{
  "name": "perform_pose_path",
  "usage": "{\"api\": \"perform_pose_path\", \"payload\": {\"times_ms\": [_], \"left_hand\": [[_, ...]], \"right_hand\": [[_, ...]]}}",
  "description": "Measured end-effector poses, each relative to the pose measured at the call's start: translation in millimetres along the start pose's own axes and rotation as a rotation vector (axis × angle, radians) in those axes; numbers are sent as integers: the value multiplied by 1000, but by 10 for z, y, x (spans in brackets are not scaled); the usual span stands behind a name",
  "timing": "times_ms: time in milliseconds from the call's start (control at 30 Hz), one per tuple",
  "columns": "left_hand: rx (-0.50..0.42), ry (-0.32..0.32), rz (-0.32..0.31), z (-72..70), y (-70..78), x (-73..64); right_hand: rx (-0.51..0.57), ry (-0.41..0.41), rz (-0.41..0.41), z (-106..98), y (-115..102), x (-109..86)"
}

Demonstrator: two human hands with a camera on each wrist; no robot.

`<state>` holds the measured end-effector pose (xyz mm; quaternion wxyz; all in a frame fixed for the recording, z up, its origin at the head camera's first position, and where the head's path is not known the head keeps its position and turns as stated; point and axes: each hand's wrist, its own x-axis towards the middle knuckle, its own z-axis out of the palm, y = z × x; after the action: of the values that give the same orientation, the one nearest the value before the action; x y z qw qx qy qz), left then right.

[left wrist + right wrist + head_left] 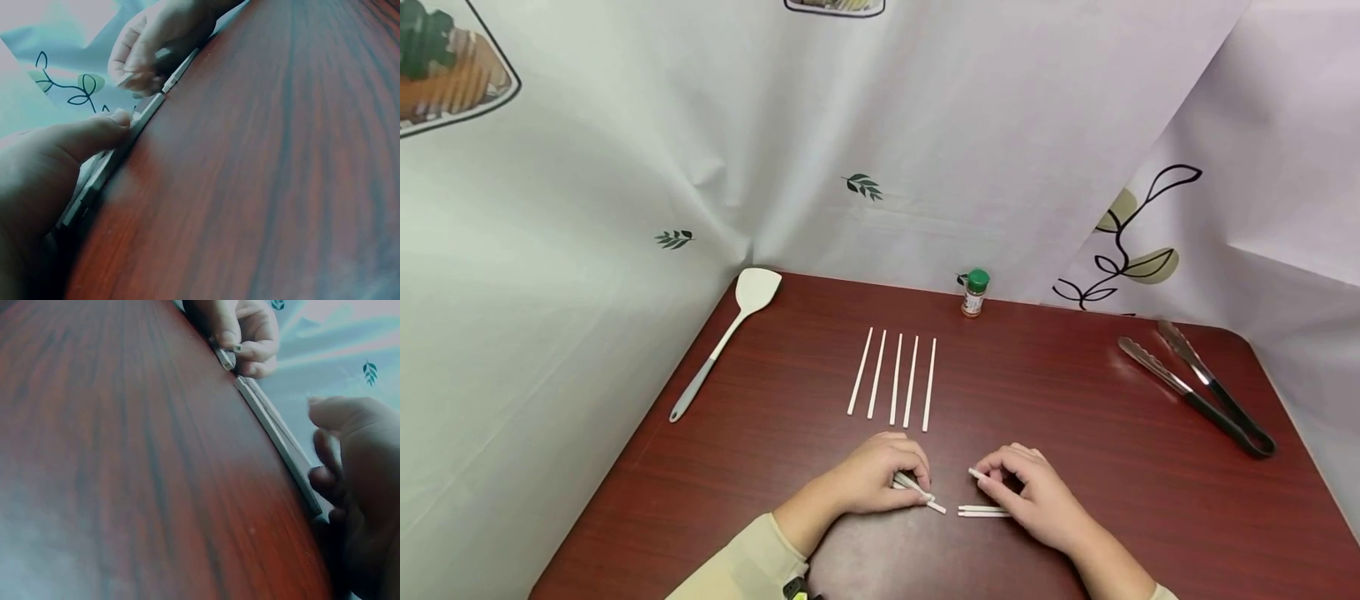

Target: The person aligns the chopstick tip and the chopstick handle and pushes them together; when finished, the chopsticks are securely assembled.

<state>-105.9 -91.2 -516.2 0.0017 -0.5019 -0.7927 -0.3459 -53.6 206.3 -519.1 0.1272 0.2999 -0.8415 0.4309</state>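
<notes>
My left hand [874, 477] pinches white chopsticks [913, 484] between thumb and fingers, their ends showing past the thumb, close over the table. To its right, my right hand [1037, 497] pinches one white chopstick [976, 473] between thumb and forefinger; most of its length is hidden by the hand. Below that hand, two chopsticks [981, 512] lie side by side on the table, partly covered by it. In the right wrist view this pair [275, 432] runs beside the curled fingers. Farther forward, several chopsticks [895, 379] lie spaced in a row.
A white spatula [756, 288] with a grey handle lies at the left edge. A green-capped spice jar [973, 294] stands at the back by the wall sheet. Metal tongs [1206, 387] with black handles lie spread at the right of the brown table [1037, 392].
</notes>
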Motion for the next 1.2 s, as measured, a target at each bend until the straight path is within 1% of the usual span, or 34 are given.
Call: {"api": "perform_pose_path", "payload": {"times_ms": [100, 200, 233, 300, 367, 433, 467, 533, 633, 733, 800, 867, 1033, 1100, 1200], "left_hand": [[-71, 60, 5, 12, -3, 8], [-136, 145, 22, 26, 0, 9], [-147, 176, 32, 31, 2, 9], [-144, 234, 51, 36, 12, 15], [-116, 284, 72, 40, 22, 25], [-81, 321, 91, 42, 28, 36], [-66, 332, 99, 42, 31, 41], [-40, 341, 115, 45, 36, 48], [0, 331, 137, 59, 55, 55], [36, 313, 158, 87, 87, 58], [55, 304, 169, 105, 107, 56], [67, 298, 173, 117, 122, 55], [64, 295, 171, 124, 139, 55], [62, 292, 170, 124, 143, 57], [61, 290, 172, 126, 148, 58]], "right_hand": [[41, 21, -15, 21, 1, 1], [72, 39, -14, 39, -9, -4], [82, 43, 0, 40, -20, -4], [103, 64, 19, 50, -45, -4], [127, 84, 34, 66, -83, -3], [141, 100, 15, 88, -112, 0], [147, 108, -7, 102, -120, 2], [163, 113, -50, 124, -127, 2], [192, 106, -131, 147, -107, -2], [227, 70, -209, 162, -89, -5], [231, 48, -240, 168, -82, -3], [222, 34, -248, 169, -77, 2], [206, 20, -222, 172, -82, 12], [213, 20, -235, 177, -86, 15], [235, 36, -278, 180, -99, 28]]}}
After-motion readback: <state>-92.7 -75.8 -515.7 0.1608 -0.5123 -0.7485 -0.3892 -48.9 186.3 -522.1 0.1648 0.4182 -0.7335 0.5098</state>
